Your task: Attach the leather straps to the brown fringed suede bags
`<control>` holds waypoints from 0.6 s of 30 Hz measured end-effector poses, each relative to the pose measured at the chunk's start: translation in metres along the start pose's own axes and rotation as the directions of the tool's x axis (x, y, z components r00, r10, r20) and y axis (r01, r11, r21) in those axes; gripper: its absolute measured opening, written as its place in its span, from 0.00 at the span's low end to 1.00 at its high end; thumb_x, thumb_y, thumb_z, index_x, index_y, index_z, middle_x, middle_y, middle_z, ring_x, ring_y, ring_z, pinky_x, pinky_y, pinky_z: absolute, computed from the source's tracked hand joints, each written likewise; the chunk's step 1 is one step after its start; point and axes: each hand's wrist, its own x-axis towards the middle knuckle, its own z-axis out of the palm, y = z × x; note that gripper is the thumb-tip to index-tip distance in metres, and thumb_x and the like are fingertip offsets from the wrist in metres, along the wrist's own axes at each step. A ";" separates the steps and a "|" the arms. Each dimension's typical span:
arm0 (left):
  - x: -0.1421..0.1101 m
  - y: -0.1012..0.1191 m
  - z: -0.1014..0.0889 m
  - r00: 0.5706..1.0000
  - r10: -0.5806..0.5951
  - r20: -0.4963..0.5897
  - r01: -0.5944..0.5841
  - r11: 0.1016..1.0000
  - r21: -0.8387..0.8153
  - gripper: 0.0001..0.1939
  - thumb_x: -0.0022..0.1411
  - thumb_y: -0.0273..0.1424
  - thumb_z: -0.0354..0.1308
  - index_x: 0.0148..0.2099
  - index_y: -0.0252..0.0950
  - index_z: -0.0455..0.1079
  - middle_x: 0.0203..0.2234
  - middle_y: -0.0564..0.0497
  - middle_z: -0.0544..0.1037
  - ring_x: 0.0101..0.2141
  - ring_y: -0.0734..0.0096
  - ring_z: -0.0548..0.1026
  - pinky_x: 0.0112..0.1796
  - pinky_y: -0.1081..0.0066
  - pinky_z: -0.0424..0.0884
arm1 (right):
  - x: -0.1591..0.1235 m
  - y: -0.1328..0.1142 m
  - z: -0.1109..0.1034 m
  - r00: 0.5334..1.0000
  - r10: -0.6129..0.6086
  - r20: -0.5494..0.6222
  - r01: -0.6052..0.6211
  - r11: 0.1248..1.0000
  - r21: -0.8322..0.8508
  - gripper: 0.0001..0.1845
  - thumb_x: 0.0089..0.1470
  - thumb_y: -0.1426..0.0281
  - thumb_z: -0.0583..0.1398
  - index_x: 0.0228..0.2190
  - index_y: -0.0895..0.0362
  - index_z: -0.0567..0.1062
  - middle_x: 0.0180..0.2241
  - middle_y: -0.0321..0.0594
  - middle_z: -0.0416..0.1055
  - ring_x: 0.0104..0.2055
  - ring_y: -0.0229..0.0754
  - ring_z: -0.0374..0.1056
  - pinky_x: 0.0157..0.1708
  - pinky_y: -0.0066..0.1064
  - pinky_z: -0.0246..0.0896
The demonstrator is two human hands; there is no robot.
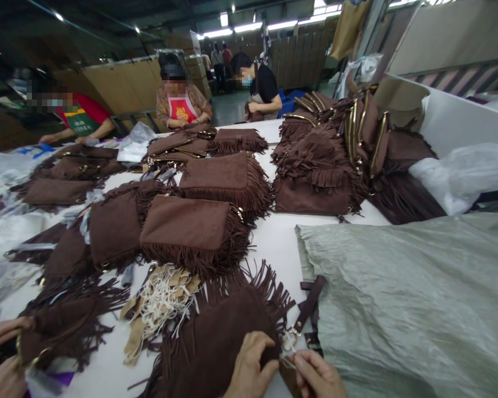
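On the near part of the surface [269, 243], the right hand [317, 376] is pinching a white string [291, 359] beside a metal ring [291, 333], while the left hand [253, 362] is resting on the fringed brown bag [219, 331]; whether its fingers are gripping anything, I cannot tell. Good handling is probably calling for a steady bag and a light pinch near the ring.

A dark brown fringed bag [228, 326], suede-like and plain on its upper face, lies flat on the near part of the table [269, 240], its thin strips splaying out to the far side and the left. By its right edge sits a shiny metal ring [289, 338], joined to a short dark brown strap [310, 303] slanting far and right. A thin white string [288, 360], drawn near the ring, extends toward the near side.
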 end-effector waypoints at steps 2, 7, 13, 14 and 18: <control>0.001 -0.002 0.002 0.994 0.094 0.056 -0.107 0.936 0.336 0.22 0.50 0.31 0.56 0.49 0.39 0.64 0.46 0.43 0.66 0.47 0.55 0.62 0.47 0.57 0.57 | 0.000 -0.004 -0.010 0.994 -0.008 -0.112 0.004 0.999 -0.036 0.27 0.36 0.45 0.58 0.22 0.58 0.72 0.12 0.27 0.55 0.14 0.30 0.49 0.15 0.23 0.43; 0.019 0.009 0.009 0.980 0.010 0.198 -0.142 0.733 0.665 0.22 0.52 0.29 0.54 0.51 0.39 0.60 0.50 0.41 0.61 0.48 0.51 0.61 0.46 0.52 0.58 | -0.005 -0.011 -0.014 0.958 -0.151 -0.244 0.100 0.972 -0.211 0.22 0.39 0.48 0.57 0.23 0.56 0.73 0.13 0.29 0.56 0.16 0.33 0.51 0.15 0.25 0.47; 0.038 0.018 -0.005 0.977 -0.014 0.214 -0.109 0.826 0.553 0.16 0.46 0.18 0.45 0.39 0.33 0.62 0.43 0.44 0.63 0.40 0.67 0.66 0.40 0.69 0.64 | -0.011 -0.010 0.000 0.938 -0.247 -0.244 0.170 0.939 -0.300 0.20 0.43 0.51 0.55 0.22 0.55 0.73 0.18 0.33 0.64 0.22 0.37 0.58 0.23 0.26 0.54; 0.040 0.015 -0.009 0.983 0.005 0.183 -0.094 0.872 0.481 0.16 0.44 0.18 0.47 0.37 0.33 0.62 0.40 0.46 0.64 0.37 0.69 0.66 0.38 0.71 0.63 | -0.011 -0.009 0.003 0.942 -0.243 -0.233 0.171 0.942 -0.290 0.21 0.42 0.50 0.55 0.22 0.55 0.73 0.17 0.32 0.63 0.22 0.37 0.58 0.23 0.26 0.54; 0.048 0.008 -0.020 0.991 -0.078 0.107 0.065 0.991 0.116 0.14 0.32 0.16 0.52 0.27 0.34 0.60 0.26 0.56 0.63 0.25 0.78 0.62 0.23 0.77 0.58 | -0.005 -0.006 0.014 0.970 -0.195 -0.146 0.154 0.956 -0.250 0.22 0.43 0.49 0.54 0.23 0.56 0.72 0.15 0.30 0.57 0.19 0.35 0.54 0.20 0.26 0.52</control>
